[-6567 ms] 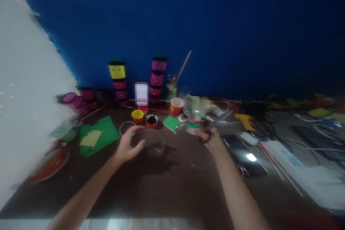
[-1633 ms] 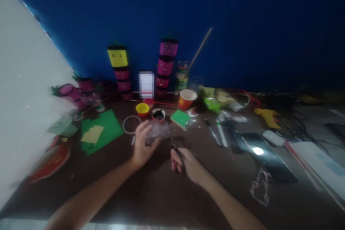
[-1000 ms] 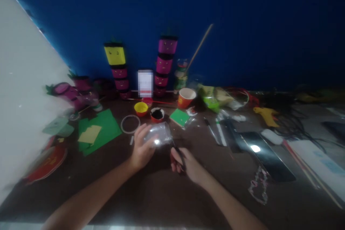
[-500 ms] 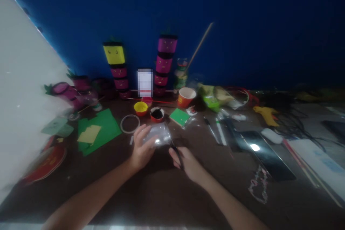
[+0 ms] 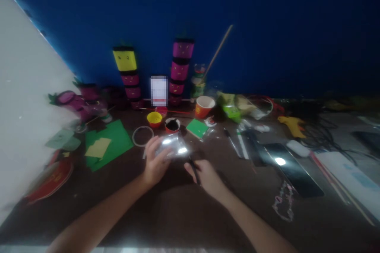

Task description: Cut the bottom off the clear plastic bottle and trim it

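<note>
A clear, shiny piece of plastic (image 5: 175, 145) is gripped by my left hand (image 5: 156, 162), with the fingers along its left side; whether it is a cup or a sheet I cannot tell. Black-handled scissors (image 5: 193, 170) are in my right hand (image 5: 204, 176), which is closed around the handles. Their blades point up toward the plastic's right edge, and blur hides whether they touch it. Just beyond the plastic stand a small cup with black contents (image 5: 172, 125) and a yellow-lined cup (image 5: 154, 119). A clear ring (image 5: 143, 136) lies to the left of my left hand.
Green sheets (image 5: 118, 142) and a red round piece (image 5: 53, 180) lie left. Behind stand purple face-decorated stacks (image 5: 179, 72), a phone (image 5: 159, 91) and an orange paper cup (image 5: 204, 106). To the right are pens (image 5: 242, 145), a dark glossy panel (image 5: 293, 170) and a yellow glue gun (image 5: 292, 125).
The plastic has tilted slightly in my left hand and now shows brighter glare. My right hand with the scissors has shifted very slightly left.
</note>
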Demonstrator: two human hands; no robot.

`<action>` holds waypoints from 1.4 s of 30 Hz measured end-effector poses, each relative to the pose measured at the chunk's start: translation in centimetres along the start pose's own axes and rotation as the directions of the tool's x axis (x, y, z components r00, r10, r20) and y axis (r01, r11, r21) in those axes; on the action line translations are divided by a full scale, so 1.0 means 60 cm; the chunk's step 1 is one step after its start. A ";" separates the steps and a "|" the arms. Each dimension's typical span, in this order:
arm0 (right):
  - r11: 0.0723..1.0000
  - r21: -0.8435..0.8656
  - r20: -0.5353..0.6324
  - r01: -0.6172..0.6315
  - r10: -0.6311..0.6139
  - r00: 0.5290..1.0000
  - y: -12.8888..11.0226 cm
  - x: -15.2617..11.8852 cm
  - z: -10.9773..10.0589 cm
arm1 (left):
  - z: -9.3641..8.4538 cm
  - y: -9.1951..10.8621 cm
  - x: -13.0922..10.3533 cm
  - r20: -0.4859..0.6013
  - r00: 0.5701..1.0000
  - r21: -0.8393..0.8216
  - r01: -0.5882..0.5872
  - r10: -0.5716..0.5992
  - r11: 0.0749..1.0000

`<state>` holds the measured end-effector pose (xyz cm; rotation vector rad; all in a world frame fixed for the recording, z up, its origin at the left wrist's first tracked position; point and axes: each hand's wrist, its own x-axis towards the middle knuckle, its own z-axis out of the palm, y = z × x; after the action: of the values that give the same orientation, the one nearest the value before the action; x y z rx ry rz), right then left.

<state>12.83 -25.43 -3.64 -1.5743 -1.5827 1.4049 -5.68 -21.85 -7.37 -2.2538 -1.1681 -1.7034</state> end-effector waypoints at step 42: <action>0.963 -0.250 -0.140 0.100 -0.138 0.980 0.023 0.018 -0.002 | 0.002 0.005 0.007 0.064 0.980 -0.167 0.198 -0.190 0.966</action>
<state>13.28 -24.67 -5.17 -1.6496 -1.7731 1.0281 -5.38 -21.81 -6.96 -2.3595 -1.3404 -1.8999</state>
